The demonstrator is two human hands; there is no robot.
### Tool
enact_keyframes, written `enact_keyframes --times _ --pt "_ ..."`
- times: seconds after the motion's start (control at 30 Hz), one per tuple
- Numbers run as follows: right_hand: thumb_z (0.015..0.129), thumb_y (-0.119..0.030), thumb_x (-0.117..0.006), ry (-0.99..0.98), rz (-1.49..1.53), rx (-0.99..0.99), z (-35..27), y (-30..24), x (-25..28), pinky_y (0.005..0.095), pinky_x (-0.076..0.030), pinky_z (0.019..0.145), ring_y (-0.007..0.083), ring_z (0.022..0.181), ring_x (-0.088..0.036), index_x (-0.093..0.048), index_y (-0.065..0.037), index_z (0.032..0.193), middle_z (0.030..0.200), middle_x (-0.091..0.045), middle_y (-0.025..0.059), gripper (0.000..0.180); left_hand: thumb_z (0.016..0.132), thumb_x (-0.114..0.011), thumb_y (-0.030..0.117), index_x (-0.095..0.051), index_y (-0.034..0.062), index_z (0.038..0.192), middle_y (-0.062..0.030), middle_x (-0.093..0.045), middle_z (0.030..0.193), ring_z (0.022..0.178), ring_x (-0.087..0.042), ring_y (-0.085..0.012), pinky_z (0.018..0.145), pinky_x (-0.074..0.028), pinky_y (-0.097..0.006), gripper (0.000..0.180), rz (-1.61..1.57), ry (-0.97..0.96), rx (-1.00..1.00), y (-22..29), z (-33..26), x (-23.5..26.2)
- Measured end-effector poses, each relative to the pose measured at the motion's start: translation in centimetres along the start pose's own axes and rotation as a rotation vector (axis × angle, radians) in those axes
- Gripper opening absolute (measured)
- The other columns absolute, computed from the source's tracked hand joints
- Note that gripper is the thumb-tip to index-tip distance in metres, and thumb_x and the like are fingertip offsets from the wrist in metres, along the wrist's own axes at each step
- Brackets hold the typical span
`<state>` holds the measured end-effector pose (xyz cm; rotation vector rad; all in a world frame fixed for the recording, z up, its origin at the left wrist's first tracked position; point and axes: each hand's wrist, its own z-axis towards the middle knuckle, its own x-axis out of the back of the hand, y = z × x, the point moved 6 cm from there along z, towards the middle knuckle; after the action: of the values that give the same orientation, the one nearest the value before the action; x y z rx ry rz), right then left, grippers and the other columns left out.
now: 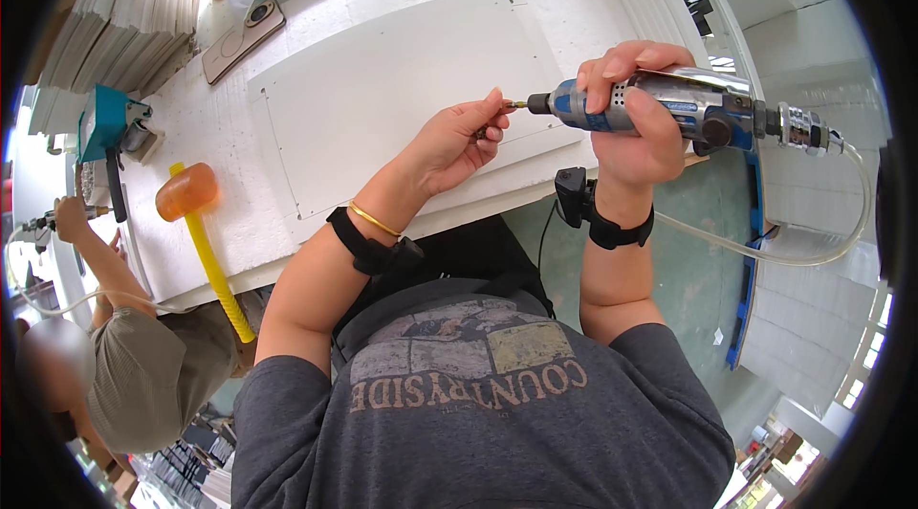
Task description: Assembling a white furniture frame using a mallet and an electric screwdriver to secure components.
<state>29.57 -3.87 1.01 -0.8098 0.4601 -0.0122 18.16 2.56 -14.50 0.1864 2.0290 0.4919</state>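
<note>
At the worktop's (225,246) left end, a co-worker's hand (69,219) by a metal tool (41,222), then a teal device (100,126). Toward the far left corner, stacks of white boards (124,26). At the near edge's left part, a mallet (186,191), orange head on the worktop, yellow handle out past the edge. Toward the far edge, a phone (234,45). Across the middle, a white panel (373,98). Over its near side, left hand (449,147) pinching the slim bit (520,104) between thumb and forefinger, small dark pieces (481,133) in curled fingers. Over the near right corner, right hand (639,134) wrapped around a power driver (708,105), bit pointing left, hose (832,249) trailing from the rear.
</note>
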Motion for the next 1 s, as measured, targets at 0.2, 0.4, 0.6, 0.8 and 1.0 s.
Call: enact_keyframes --times 0.2,0.4,0.6,0.8,1.0 --pt "0.069 -0.004 -0.051 0.065 0.026 -0.018 -0.3 0.7 0.4 0.0377 -0.046 0.065 0.0180 0.057 -0.052 -0.048 -0.003 0.096 0.082 -0.055 0.0148 0.027 0.089 -0.055 0.029 -0.058 0.0013 0.089 0.0014 -0.051 0.071 0.059 -0.043 -0.0023 0.049 -0.036 -0.013 0.028 0.023 -0.028 0.001 0.1 -0.2 0.2" --pt "0.068 -0.009 -0.049 0.296 0.044 -0.029 -0.7 1.6 2.4 0.0369 -0.045 0.062 0.0181 0.056 -0.051 -0.052 -0.004 0.093 0.078 -0.055 0.0124 0.025 0.090 -0.053 0.030 -0.057 -0.0002 0.087 0.0016 -0.051 0.069 0.057 -0.040 -0.0020 0.047 -0.034 -0.013 0.031 0.151 -0.015 -0.056 0.7 -0.2 0.0" --pt "0.067 -0.009 -0.050 0.362 0.048 -0.045 -0.7 2.3 3.7 0.0367 -0.044 0.062 0.0188 0.057 -0.052 -0.054 -0.005 0.091 0.077 -0.055 0.0118 0.024 0.092 -0.049 0.031 -0.056 -0.0024 0.090 0.0001 -0.051 0.073 0.059 -0.040 -0.0017 0.048 -0.035 -0.013 0.034 0.067 -0.002 -0.030 0.6 0.4 0.1" --pt "0.069 -0.005 -0.049 0.352 0.013 -0.008 0.5 2.5 4.7 0.0368 -0.046 0.063 0.0190 0.057 -0.053 -0.054 -0.003 0.090 0.077 -0.056 0.0120 0.022 0.094 -0.044 0.028 -0.053 -0.0082 0.103 -0.0054 -0.054 0.083 0.068 -0.047 -0.0059 0.058 -0.045 -0.016 0.038 -0.002 0.030 0.019 0.6 0.4 0.5" --pt "0.070 -0.001 -0.054 0.323 -0.278 0.064 3.2 4.6 6.8 0.0325 -0.048 0.061 0.0177 0.056 -0.057 -0.055 0.002 0.080 0.071 -0.057 0.0101 0.011 0.093 -0.039 0.010 -0.050 -0.0114 0.107 -0.0133 -0.057 0.094 0.084 -0.057 -0.0131 0.072 -0.050 -0.021 0.028 0.112 0.096 0.035 0.8 -0.7 0.2"
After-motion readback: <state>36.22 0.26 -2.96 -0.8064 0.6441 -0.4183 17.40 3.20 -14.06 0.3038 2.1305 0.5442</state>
